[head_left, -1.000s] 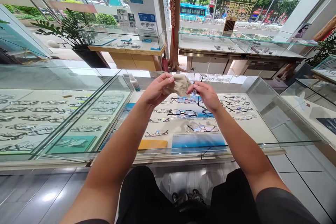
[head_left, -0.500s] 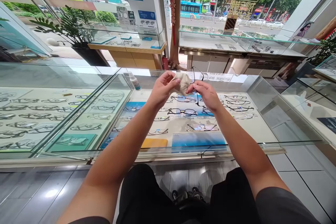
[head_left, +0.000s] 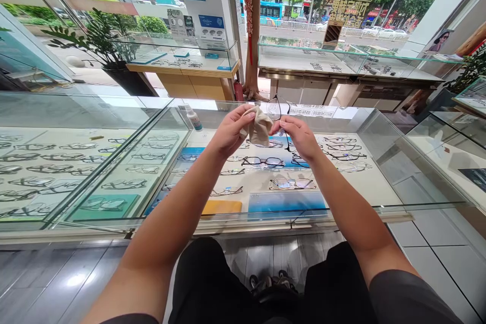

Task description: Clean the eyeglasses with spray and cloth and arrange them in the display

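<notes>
Above the glass counter, my left hand [head_left: 234,129] is closed on a beige cleaning cloth [head_left: 259,129], which hangs down from the fingers. My right hand [head_left: 296,134] pinches a pair of dark thin-rimmed eyeglasses [head_left: 280,109] near the middle of the frame. One lens stands above the fingers, and a temple arm hangs below them. The cloth's right edge lies close to my right fingertips; whether it touches the glasses I cannot tell. A small white spray bottle [head_left: 193,118] stands on the counter to the left of my hands.
Under the glass top [head_left: 341,217] lie several rows of eyeglasses [head_left: 263,162], a blue panel [head_left: 286,203] and a yellow case [head_left: 222,207]. More display cases [head_left: 311,68] stand across the aisle by the window. A potted plant [head_left: 125,78] is at the back left.
The cloth was bunched against the glasses and now hangs loose, with a lens showing uncovered. My left hand has shifted slightly left; the glasses have tilted in my right hand.
</notes>
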### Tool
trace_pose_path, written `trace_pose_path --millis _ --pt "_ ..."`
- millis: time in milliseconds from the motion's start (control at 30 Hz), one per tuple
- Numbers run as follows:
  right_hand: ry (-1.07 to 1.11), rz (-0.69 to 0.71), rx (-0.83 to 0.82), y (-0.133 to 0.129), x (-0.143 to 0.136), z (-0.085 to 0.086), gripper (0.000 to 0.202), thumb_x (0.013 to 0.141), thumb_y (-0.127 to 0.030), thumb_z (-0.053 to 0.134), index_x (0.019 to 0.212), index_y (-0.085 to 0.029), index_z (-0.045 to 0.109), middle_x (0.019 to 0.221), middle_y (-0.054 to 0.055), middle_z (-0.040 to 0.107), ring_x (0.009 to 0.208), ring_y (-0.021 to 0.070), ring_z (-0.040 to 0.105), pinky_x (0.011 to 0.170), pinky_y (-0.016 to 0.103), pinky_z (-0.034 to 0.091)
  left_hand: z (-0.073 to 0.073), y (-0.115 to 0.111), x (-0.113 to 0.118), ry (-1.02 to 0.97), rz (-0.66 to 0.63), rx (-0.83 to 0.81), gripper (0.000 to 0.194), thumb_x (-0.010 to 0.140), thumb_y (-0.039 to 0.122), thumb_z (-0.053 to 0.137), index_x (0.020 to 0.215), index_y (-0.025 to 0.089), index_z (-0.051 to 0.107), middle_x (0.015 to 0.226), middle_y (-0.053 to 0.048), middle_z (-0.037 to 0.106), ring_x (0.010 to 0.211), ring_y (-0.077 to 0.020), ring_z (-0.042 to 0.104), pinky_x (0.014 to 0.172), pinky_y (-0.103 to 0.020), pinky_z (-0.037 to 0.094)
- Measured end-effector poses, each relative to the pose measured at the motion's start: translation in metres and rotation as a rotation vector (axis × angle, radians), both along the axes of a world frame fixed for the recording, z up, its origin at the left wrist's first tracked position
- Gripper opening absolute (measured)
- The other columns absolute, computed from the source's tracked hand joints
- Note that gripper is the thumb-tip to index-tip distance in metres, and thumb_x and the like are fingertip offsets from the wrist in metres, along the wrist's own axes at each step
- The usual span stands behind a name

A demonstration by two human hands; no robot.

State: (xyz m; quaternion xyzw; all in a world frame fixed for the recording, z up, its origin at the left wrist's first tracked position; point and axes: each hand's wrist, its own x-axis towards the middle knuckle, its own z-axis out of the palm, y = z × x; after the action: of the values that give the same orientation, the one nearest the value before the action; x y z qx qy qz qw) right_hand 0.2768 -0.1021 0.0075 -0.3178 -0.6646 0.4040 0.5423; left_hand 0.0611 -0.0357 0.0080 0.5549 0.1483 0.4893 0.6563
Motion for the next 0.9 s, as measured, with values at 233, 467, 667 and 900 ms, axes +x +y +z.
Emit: trace_pose_path --millis 233,467,667,900 --pt "-0.065 0.039 -0.008 -0.004 -0.005 0.002 0.029 0.102 -0.039 0.058 0.084 -0.024 0.074 0.09 0.003 0.078 0.091 0.0208 0.064 0.091 0.039 0.047 0.001 -0.003 0.002 0.059 0.186 0.221 0.035 0.081 0.051 0.097 0.095 0.023 0.08 0.089 -0.001 0.073 0.076 -0.012 0.063 0.072 -0.026 0.052" --pt "-0.08 0.067 -0.017 -0.008 -0.01 0.001 0.029 0.103 -0.037 0.057 0.085 -0.022 0.074 0.091 0.004 0.077 0.092 0.021 0.065 0.092 0.04 0.047 0.002 -0.01 0.007 0.142 0.393 0.352 0.036 0.085 0.054 0.092 0.096 0.023 0.078 0.092 -0.003 0.074 0.079 -0.0141 0.063 0.077 -0.029 0.053" --pt "-0.08 0.098 -0.013 -0.008 -0.014 -0.002 0.027 0.105 -0.038 0.058 0.086 -0.023 0.071 0.089 0.003 0.075 0.093 0.0215 0.065 0.095 0.04 0.049 0.0 -0.02 0.014 0.265 0.702 0.57 0.034 0.091 0.055 0.085 0.097 0.024 0.072 0.096 -0.005 0.071 0.086 -0.0188 0.061 0.079 -0.035 0.05" --pt "-0.089 0.059 -0.016 -0.008 -0.018 -0.005 0.029 0.105 -0.042 0.057 0.086 -0.023 0.069 0.09 0.004 0.075 0.095 0.0212 0.066 0.098 0.041 0.051 0.005 -0.032 0.009 0.558 1.019 0.744 0.064 0.096 0.056 0.079 0.066 0.024 0.032 0.063 0.004 0.038 0.062 -0.015 0.035 0.064 -0.035 0.031"
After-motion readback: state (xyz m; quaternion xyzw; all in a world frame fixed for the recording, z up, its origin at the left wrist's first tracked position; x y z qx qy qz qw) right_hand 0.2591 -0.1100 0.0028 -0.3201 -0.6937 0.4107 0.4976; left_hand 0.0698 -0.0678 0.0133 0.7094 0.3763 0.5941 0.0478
